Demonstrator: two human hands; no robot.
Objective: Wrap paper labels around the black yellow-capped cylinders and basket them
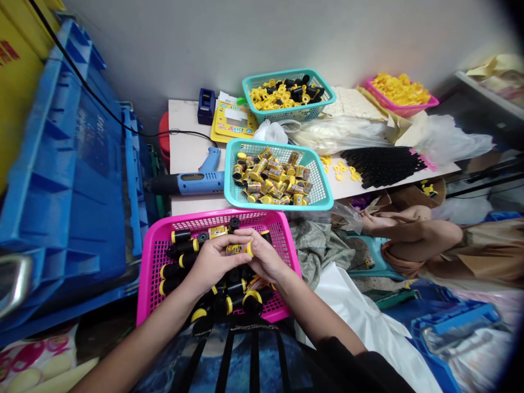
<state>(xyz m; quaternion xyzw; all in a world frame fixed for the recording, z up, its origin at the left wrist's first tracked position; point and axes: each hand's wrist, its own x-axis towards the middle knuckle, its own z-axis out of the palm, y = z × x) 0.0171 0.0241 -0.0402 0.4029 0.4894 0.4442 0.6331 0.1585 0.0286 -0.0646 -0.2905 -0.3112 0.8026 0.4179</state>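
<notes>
Between my hands lies a small yellow-labelled cylinder (pixel 237 249) with a bright yellow end, held roughly level. The fingers of my left hand (pixel 213 255) close around its left part. My right hand (pixel 264 254) grips the yellow end on the other side. Both hands are above a pink basket (pixel 291 248), which holds many black cylinders with yellow rims (pixel 180 236) and another labelled piece (pixel 218 232). Just beyond, a turquoise basket (pixel 327 188) is heaped with similar yellow-labelled cylinders (pixel 278 174).
A blue heat gun (pixel 200 183) lies on the white table (pixel 184 125), its cable running left. Behind are a turquoise basket of black and yellow parts (pixel 249 103), a pink basket of yellow parts (pixel 432 101) and black strips (pixel 380 165). Blue crates (pixel 61 180) stand left; another person's legs (pixel 434 237) show right.
</notes>
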